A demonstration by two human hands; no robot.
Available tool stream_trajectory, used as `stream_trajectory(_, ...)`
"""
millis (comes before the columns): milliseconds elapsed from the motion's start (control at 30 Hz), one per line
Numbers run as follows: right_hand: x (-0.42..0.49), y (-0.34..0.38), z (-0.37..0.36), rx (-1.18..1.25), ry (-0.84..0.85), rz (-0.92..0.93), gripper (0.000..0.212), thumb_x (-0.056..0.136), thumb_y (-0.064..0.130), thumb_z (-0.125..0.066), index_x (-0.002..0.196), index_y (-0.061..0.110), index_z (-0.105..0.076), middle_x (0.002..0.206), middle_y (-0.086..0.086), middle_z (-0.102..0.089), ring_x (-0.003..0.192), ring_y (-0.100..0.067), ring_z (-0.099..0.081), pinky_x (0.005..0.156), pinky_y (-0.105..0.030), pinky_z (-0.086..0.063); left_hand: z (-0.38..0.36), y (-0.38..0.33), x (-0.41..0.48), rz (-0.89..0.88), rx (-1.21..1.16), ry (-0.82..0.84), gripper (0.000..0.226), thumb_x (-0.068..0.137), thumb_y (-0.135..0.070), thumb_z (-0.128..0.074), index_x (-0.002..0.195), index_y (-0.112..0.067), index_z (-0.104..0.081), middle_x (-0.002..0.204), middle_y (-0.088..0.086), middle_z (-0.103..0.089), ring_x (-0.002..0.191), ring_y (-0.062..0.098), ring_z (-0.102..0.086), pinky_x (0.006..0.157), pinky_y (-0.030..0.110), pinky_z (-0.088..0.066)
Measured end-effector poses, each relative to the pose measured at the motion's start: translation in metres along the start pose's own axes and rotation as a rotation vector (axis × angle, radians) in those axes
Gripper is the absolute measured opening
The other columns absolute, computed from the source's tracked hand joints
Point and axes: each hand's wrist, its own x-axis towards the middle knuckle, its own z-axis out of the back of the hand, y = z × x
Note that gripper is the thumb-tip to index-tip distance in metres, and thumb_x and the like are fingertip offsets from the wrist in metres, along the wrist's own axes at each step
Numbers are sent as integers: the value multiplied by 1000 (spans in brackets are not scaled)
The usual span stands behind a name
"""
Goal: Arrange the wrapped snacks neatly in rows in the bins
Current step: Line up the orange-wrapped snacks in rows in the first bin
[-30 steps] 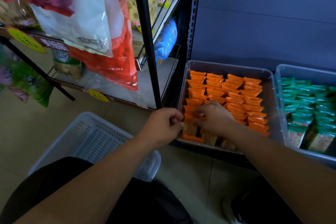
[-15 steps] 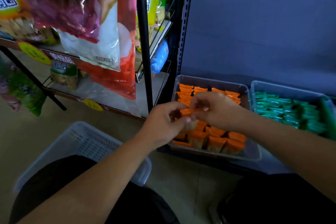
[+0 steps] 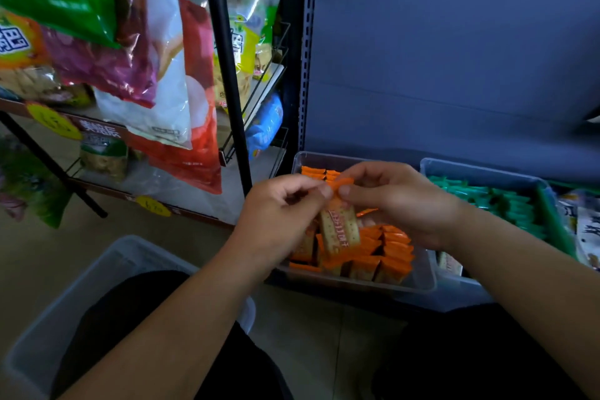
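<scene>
- Your left hand [image 3: 279, 214] and right hand [image 3: 399, 201] meet in front of you; both are curled, and each pinches the orange top edge of one snack packet [image 3: 339, 230] between thumb and fingers
- The packet hangs upright below your fingertips, printed face towards you; whether its lower end touches anything cannot be told
- Under both hands sits a clear bin [image 3: 357, 284]; orange packets [image 3: 389, 253] lie in rows inside it, some standing on end along the near wall
- Just beyond your right hand stands a second bin [image 3: 480, 169] holding green packets [image 3: 509, 204]
- Below your left forearm a white basket [image 3: 81, 289] rests on the floor; above and to the left of your left hand hang large snack bags [image 3: 168, 81]
</scene>
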Motion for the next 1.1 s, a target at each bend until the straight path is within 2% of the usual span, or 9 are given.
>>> stream_trajectory(67, 5, 2, 9, 109, -58, 44, 7, 97, 10, -67, 100, 14, -72, 88, -9, -72, 80, -21, -71, 63, -33, -57, -8, -3, 0, 25, -43, -12, 17, 96, -24, -73, 112, -26, -76, 98, -4, -78, 94, 9, -74, 82, 25, -60)
stream_trajectory(133, 9, 2, 19, 202, -143, 78, 6, 98, 11, -65, 96, 15, -70, 85, -7, -71, 77, -21, -71, 60, -34, -57, -20, -3, -2, 31, 0, 29, 19, 92, -20, -76, 110, -26, -75, 97, -5, -78, 90, 5, -73, 78, 20, -58)
stream_trajectory(300, 20, -6, 38, 142, -290, 116, 10, 100, 16, -64, 103, 8, -70, 86, -7, -73, 80, -26, -71, 65, -38, -59, -43, -3, 6, 32, -56, 116, 32, 87, -6, -80, 116, -19, -73, 101, 2, -78, 93, 17, -74, 82, 28, -61)
stream_trajectory(500, 20, -8, 58, 112, -208, 80, 13, 100, 17, -64, 106, 5, -65, 87, -12, -74, 76, -26, -76, 61, -36, -60, -50, 8, 18, 68, 35, 87, 67, 76, -3, -89, 127, -34, -59, 98, 0, -76, 91, 14, -74, 83, 29, -62)
stream_trajectory(633, 25, -13, 59, 108, -272, 39, 11, 96, 15, -70, 95, 7, -63, 86, -13, -72, 74, -32, -75, 63, -43, -62, -58, 20, 26, -20, 184, 48, 50, 76, -27, -89, 117, -38, -62, 114, -16, -69, 102, 4, -67, 83, 27, -59)
stream_trajectory(767, 29, -16, 48, 132, -143, 22, 20, 90, 25, -76, 91, 9, -64, 91, -17, -73, 81, -33, -76, 66, -41, -61, -59, 23, 32, -132, 491, -44, 46, 71, -52, -86, 105, -36, -59, 101, -19, -66, 95, -2, -62, 76, 25, -53)
stream_trajectory(833, 29, -15, 50, 135, -29, 24, 25, 86, 32, -76, 96, 11, -69, 106, -18, -74, 95, -34, -76, 74, -42, -61, -56, 24, 36, -79, 382, -57, 36, 76, -40, -86, 101, -30, -62, 96, -14, -71, 92, -1, -66, 79, 33, -58)
stream_trajectory(967, 35, -22, 58, -5, -123, 93, 22, 92, 18, -75, 112, 25, -74, 112, -8, -74, 102, -26, -75, 84, -46, -62, -51, 23, 42, 51, 34, 77, 20, 85, -7, -82, 99, -13, -69, 94, -1, -77, 92, 12, -74, 83, 36, -62)
stream_trajectory(1100, 39, -25, 58, -20, -122, 62, 25, 94, 10, -71, 116, 21, -73, 105, -12, -76, 98, -26, -75, 85, -48, -63, -48, 26, 43, 36, 27, 126, 13, 87, -16, -82, 97, -22, -75, 95, -6, -78, 95, 10, -73, 81, 33, -61)
